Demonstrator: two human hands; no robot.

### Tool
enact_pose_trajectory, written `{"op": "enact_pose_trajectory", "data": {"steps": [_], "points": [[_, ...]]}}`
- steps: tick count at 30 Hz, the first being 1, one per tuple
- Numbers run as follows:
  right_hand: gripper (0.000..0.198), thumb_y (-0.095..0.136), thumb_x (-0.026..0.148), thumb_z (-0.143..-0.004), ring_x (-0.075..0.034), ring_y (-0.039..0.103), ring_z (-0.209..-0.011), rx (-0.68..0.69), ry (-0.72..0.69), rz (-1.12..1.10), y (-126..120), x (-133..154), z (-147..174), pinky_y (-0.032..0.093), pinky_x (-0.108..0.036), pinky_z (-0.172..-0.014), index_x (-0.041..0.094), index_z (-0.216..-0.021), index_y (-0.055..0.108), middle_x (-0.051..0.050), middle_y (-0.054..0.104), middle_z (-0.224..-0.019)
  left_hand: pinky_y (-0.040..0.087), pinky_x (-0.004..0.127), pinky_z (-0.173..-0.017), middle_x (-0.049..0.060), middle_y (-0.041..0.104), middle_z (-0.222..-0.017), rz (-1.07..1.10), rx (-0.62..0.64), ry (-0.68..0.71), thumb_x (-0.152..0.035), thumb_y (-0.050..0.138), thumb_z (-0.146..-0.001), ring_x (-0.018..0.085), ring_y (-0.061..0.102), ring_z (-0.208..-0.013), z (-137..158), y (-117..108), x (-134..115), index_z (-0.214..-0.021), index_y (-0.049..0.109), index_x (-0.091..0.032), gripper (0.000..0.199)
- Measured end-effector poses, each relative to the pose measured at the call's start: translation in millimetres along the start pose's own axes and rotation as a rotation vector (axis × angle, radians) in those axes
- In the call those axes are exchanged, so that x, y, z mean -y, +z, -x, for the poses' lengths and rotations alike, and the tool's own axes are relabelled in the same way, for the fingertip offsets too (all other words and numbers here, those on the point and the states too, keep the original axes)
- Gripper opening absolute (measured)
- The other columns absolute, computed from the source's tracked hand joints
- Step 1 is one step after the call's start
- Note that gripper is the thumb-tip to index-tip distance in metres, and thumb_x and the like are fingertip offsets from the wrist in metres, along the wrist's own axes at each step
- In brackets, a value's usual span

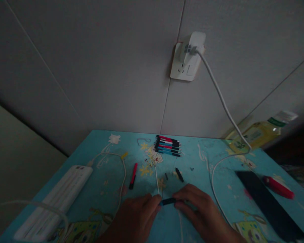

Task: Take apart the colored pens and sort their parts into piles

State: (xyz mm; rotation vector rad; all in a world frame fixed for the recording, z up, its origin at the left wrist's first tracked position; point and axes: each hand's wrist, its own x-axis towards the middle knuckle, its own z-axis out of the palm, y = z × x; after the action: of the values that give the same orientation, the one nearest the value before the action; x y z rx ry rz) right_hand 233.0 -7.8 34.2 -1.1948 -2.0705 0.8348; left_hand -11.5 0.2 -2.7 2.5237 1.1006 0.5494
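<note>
Near the front of the table, my left hand (142, 214) and my right hand (200, 209) are closed on opposite ends of a pen (168, 201). Its black section shows between them, with a bit of blue by my left fingers. Beyond my fingers a thin white stick, like a pen refill (156, 180), points away from me. A black pen piece (179, 175) lies past my right hand, beside a tiny dark part (166, 176). Further left is a red and black pen barrel (133, 176). Several red, blue and black pens (168, 145) form a row at the back.
A white power strip (55, 202) lies on the left, its cord running across the blue patterned tablecloth (103, 189). From the wall socket (184, 69), a charger cable (223, 101) loops down on the right. There sit an oil bottle (260, 131), a dark flat strip (268, 202) and a red object (278, 187).
</note>
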Motion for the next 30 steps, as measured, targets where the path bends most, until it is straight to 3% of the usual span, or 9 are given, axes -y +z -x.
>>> {"op": "enact_pose_trajectory", "data": {"steps": [3, 6, 10, 16, 22, 25, 27, 30], "points": [[0.014, 0.059, 0.032, -0.095, -0.017, 0.065, -0.077, -0.04, 0.107, -0.096, 4.2, -3.8, 0.9, 0.051, -0.027, -0.07, 0.026, -0.099, 0.071, -0.001, 0.07, -0.083, 0.049, 0.027, -0.059, 0.001, 0.068, -0.079, -0.065, -0.052, 0.043, -0.02, 0.043, -0.098, 0.019, 0.068, -0.066, 0.5, 0.4, 0.6, -0.114, 0.057, -0.024, 0.021], [0.029, 0.054, 0.034, -0.098, -0.014, 0.063, -0.066, -0.023, 0.171, -0.108, 9.0, -7.3, 0.0, 0.048, -0.024, -0.064, 0.022, -0.078, 0.071, 0.0, 0.068, -0.07, 0.049, 0.025, -0.059, 0.001, 0.068, -0.077, -0.113, -0.129, 0.067, -0.019, 0.042, -0.098, 0.017, 0.067, -0.064, 0.0, 1.0, 1.0, -0.112, 0.058, -0.024, 0.022], [0.014, 0.061, 0.028, -0.095, -0.015, 0.066, -0.08, -0.028, 0.076, -0.136, 4.9, -3.2, -3.1, 0.05, -0.023, -0.072, 0.025, -0.098, 0.074, -0.002, 0.072, -0.087, 0.047, 0.022, -0.06, 0.001, 0.068, -0.076, -0.024, -0.121, 0.033, -0.02, 0.039, -0.099, 0.016, 0.067, -0.064, 0.8, -0.2, -2.1, -0.113, 0.06, -0.024, 0.025], [0.02, 0.062, 0.016, -0.093, -0.014, 0.065, -0.089, -0.047, -0.124, -0.198, -8.5, 2.0, -3.4, 0.053, -0.025, -0.077, 0.025, -0.108, 0.073, -0.005, 0.068, -0.095, 0.044, 0.022, -0.067, 0.0, 0.066, -0.076, 0.399, 0.069, -0.266, -0.037, 0.036, -0.101, 0.015, 0.061, -0.071, 3.1, -6.8, -14.7, -0.104, 0.066, -0.024, 0.033], [0.025, 0.062, 0.009, -0.092, -0.012, 0.065, -0.089, 0.004, -0.179, -0.248, -17.4, -1.9, 0.1, 0.053, -0.025, -0.078, 0.026, -0.108, 0.073, -0.003, 0.067, -0.098, 0.027, 0.021, -0.049, -0.007, 0.032, -0.056, 0.849, 0.29, -0.392, -0.061, 0.036, -0.097, 0.01, 0.035, -0.052, -4.8, -10.3, -15.0, -0.093, 0.068, -0.019, 0.053], [0.031, 0.059, 0.007, -0.094, -0.013, 0.064, -0.093, 0.001, -0.245, -0.231, -21.1, 0.6, 1.4, 0.052, -0.027, -0.081, 0.027, -0.114, 0.071, -0.003, 0.068, -0.1, 0.019, 0.022, -0.045, -0.01, 0.026, -0.052, 1.144, 0.375, -0.49, -0.067, 0.039, -0.094, 0.009, 0.023, -0.046, -2.4, -10.3, -9.6, -0.098, 0.064, -0.018, 0.056], [0.03, 0.057, 0.009, -0.095, -0.014, 0.064, -0.095, 0.028, -0.304, -0.228, -23.7, 6.8, 2.8, 0.051, -0.03, -0.083, 0.027, -0.117, 0.069, -0.004, 0.069, -0.102, 0.02, 0.021, -0.045, -0.01, 0.029, -0.054, 1.346, 0.557, -0.473, -0.066, 0.041, -0.094, 0.009, 0.022, -0.046, 1.8, -14.8, -4.6, -0.105, 0.061, -0.018, 0.053], [0.03, 0.057, 0.015, -0.097, -0.015, 0.063, -0.094, 0.092, -0.421, -0.193, -30.0, 23.9, 5.2, 0.051, -0.033, -0.085, 0.026, -0.124, 0.064, -0.004, 0.07, -0.103, 0.022, 0.02, -0.047, -0.007, 0.039, -0.061, 1.296, 0.685, -0.476, -0.065, 0.052, -0.09, 0.008, 0.029, -0.051, 8.8, -26.3, 2.8, -0.105, 0.063, -0.018, 0.05]]}}
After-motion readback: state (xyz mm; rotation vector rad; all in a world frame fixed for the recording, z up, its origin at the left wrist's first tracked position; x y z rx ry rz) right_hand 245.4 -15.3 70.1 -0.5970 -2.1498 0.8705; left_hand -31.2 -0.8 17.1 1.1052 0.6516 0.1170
